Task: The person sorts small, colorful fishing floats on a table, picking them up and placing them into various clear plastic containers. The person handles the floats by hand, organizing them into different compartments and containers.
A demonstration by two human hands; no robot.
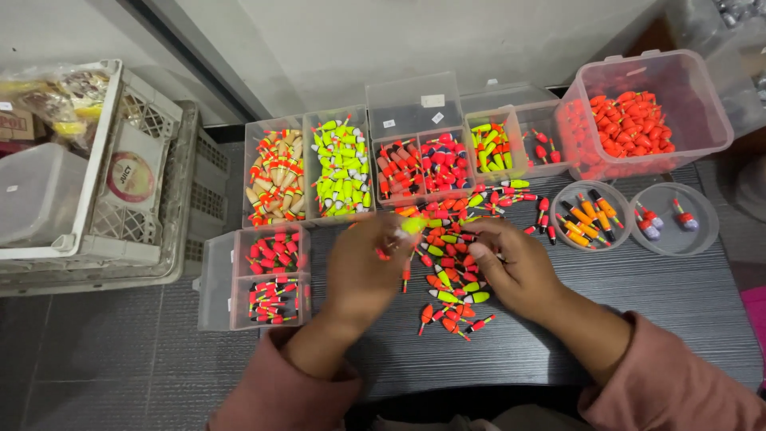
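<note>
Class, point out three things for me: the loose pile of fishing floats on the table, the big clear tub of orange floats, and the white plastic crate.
Loose pile of floats [451, 275], head view, middle of pile.
Clear tub [702, 96], head view, right wall.
White crate [148, 172], head view, lattice side.

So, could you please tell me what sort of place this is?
Probably a small home or workshop sorting station for fishing floats: a loose pile of floats on a dark table, clear compartment boxes of sorted floats, and stacked plastic crates alongside.
</note>
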